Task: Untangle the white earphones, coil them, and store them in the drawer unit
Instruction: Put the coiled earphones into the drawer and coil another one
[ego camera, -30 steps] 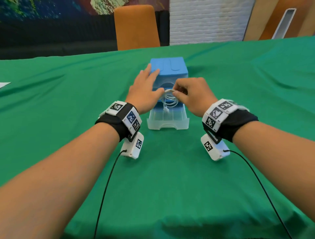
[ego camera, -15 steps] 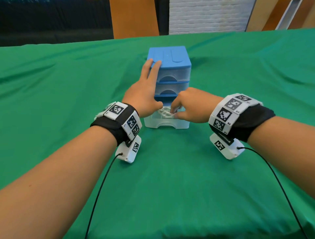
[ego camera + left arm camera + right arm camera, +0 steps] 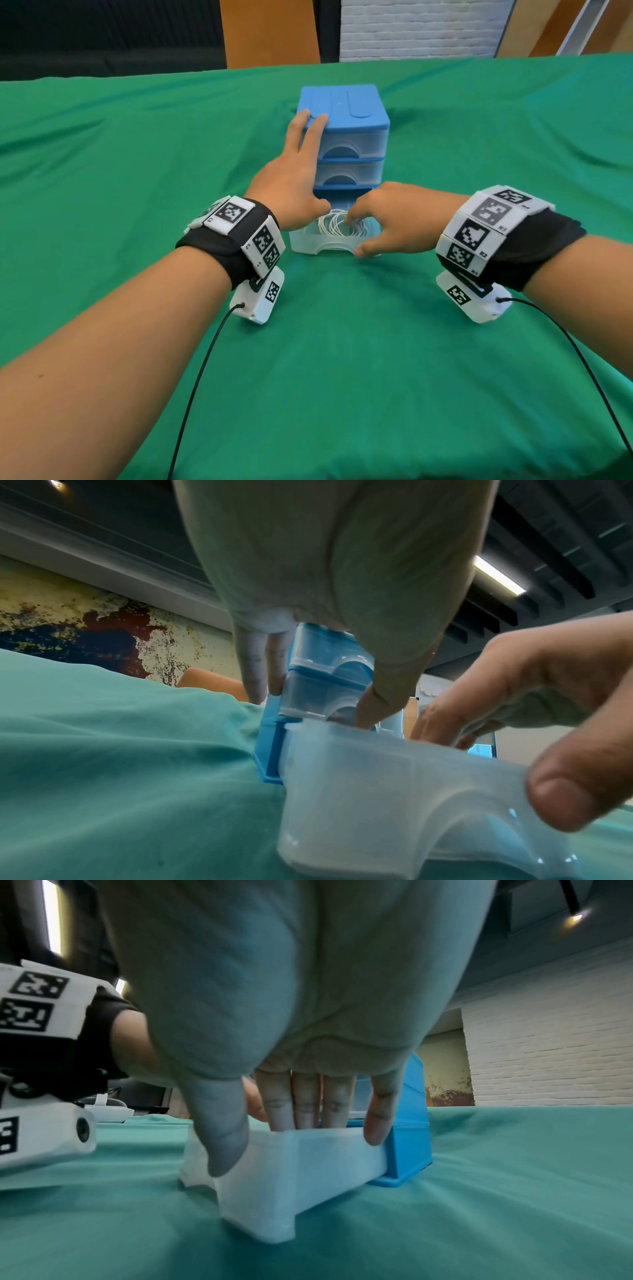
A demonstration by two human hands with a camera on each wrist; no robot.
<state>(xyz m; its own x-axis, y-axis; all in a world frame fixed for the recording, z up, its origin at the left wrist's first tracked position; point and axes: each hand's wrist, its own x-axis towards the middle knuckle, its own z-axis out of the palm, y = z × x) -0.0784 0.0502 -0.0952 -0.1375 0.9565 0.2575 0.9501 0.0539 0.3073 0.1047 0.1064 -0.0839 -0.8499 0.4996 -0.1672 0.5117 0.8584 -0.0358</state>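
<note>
Coiled earphones lie in the pulled-out bottom drawer of the 3-drawer unit. Left hand — flat, fingers straight against unit. Right hand — fingers extended into drawer, thumb on its front.

Black wristbands carry white checker-marked tags and cabled white cameras.

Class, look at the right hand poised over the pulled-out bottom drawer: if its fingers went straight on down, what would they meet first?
Probably the coiled white earphones lying in the bottom drawer; the right hand has its fingers pointing down into it already, though contact is unclear.
</note>
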